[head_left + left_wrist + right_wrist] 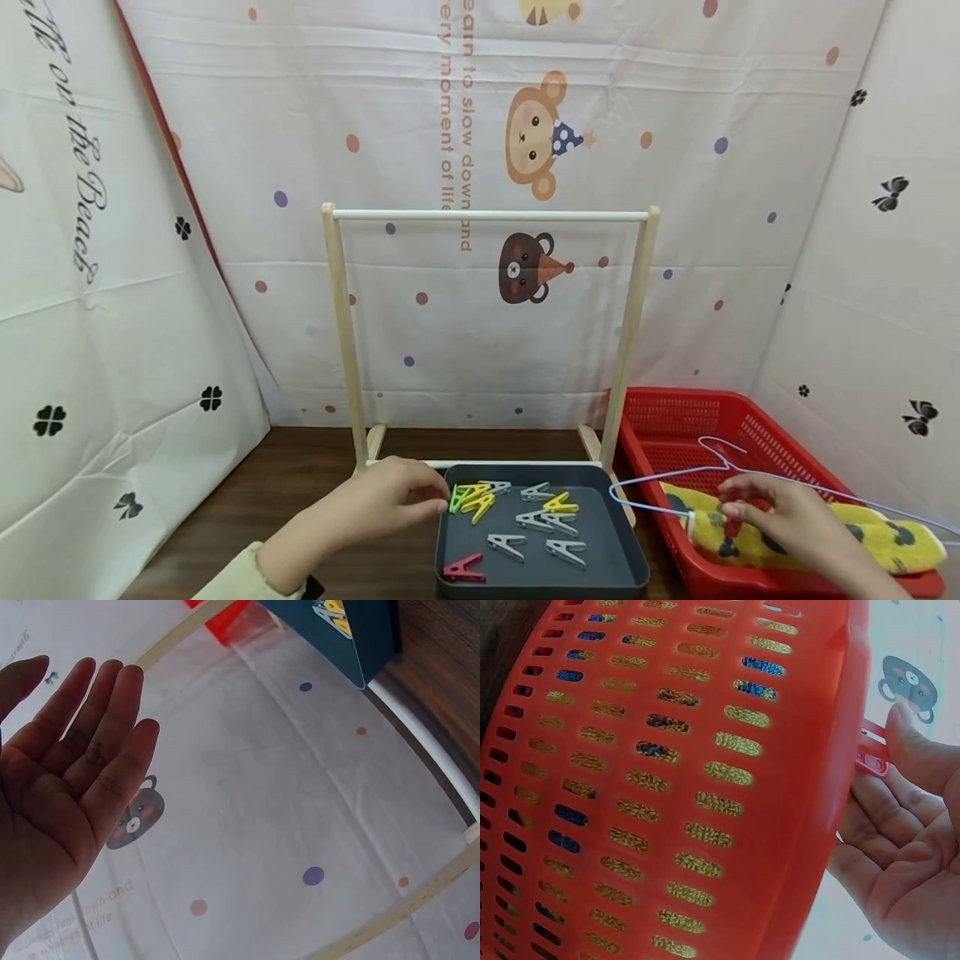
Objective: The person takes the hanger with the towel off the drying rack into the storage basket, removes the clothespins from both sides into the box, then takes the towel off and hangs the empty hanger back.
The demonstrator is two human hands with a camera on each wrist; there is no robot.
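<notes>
At the right, my right hand [795, 508] pinches a red clothespin [731, 525] over a yellow towel [896, 546] with dark patches. The towel lies along a pale blue wire hanger [667, 476]; whether the clothespin bites the cloth, I cannot tell. In the right wrist view, thumb and fingers hold the red clothespin [871, 754] beside the basket's rim. My left hand [393, 492] hovers by the left edge of a dark grey tray [611, 554], its fingers loosely bent around nothing. The left wrist view shows that palm [45, 810] bare.
Inside the tray lie several grey clothespins [566, 550], some yellow ones [561, 503], a green one [456, 498] and a red one [465, 569]. A red perforated basket [637, 450] stands under the towel. Behind the tray rises a wooden rack with a white rail [487, 216].
</notes>
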